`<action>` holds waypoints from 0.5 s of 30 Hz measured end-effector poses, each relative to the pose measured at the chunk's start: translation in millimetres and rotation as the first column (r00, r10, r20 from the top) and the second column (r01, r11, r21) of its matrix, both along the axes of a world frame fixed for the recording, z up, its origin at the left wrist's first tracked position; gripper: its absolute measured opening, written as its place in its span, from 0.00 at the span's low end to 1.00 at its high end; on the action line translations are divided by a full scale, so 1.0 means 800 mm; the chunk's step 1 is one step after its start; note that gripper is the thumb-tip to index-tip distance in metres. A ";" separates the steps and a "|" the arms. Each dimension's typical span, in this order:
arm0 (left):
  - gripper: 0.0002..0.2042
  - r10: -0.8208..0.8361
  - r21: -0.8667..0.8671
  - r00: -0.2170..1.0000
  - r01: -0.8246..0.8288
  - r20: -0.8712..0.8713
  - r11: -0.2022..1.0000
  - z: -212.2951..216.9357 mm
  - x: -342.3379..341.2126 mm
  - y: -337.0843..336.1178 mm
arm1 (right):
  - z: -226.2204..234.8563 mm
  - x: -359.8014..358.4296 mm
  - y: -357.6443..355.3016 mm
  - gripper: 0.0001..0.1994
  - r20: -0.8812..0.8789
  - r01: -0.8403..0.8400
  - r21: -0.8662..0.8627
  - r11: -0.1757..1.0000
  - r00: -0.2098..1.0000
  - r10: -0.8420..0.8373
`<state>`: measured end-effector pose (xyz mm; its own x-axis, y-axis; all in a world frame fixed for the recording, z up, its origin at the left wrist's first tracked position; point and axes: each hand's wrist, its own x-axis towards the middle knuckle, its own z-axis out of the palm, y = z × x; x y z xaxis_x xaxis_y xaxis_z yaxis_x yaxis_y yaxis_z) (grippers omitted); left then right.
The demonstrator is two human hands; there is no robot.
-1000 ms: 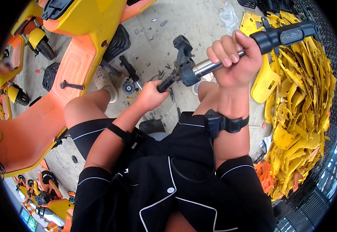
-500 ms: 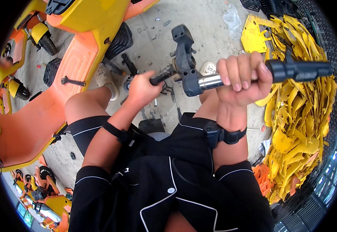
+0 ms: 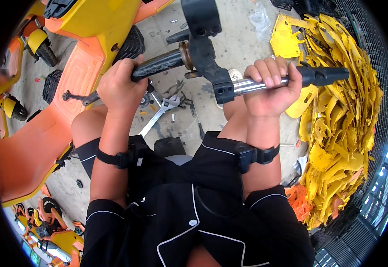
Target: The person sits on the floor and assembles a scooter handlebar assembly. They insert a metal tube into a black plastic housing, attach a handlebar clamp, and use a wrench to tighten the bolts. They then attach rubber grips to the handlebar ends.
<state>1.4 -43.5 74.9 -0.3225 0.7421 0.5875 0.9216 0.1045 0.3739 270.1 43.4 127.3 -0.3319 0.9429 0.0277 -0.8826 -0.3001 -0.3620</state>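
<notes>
A scooter front fork (image 3: 208, 58) with a dark clamp is held up in front of me by both hands. My left hand (image 3: 122, 84) is closed around the end of its black steering stem (image 3: 160, 64). My right hand (image 3: 271, 86) grips the shiny tube of the fork leg, whose black lower end (image 3: 327, 76) sticks out to the right. The far end of the clamp reaches the top edge of the picture. Below the stem, an adjustable wrench (image 3: 158, 115) shows between my knees, partly hidden by my leg.
A yellow and orange scooter body (image 3: 80, 66) stands at my left, with a smaller wrench (image 3: 74, 97) on its footboard. To the right rises a heap of yellow plastic panels (image 3: 340, 133). Black crates (image 3: 130, 44) and small loose parts lie on the concrete floor.
The fork has come nearer and larger in view, its clamp higher up. My left hand has moved left with the stem; my right hand has shifted slightly left. The adjustable wrench is now uncovered.
</notes>
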 end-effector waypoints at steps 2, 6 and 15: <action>0.13 0.007 0.034 0.999 -0.006 -0.041 0.999 -0.003 -0.003 -0.004 | 0.011 -0.009 0.001 0.12 0.037 -0.036 -0.051 0.998 0.999 0.038; 0.12 -0.007 0.182 0.995 0.025 -0.098 0.983 -0.007 -0.014 -0.005 | -0.009 -0.007 0.013 0.12 -0.104 -0.122 -0.045 0.991 0.988 0.117; 0.12 -0.053 0.303 0.982 0.106 -0.179 0.947 -0.002 -0.018 -0.002 | -0.041 -0.019 0.037 0.10 0.019 0.091 -0.276 0.957 0.996 -0.090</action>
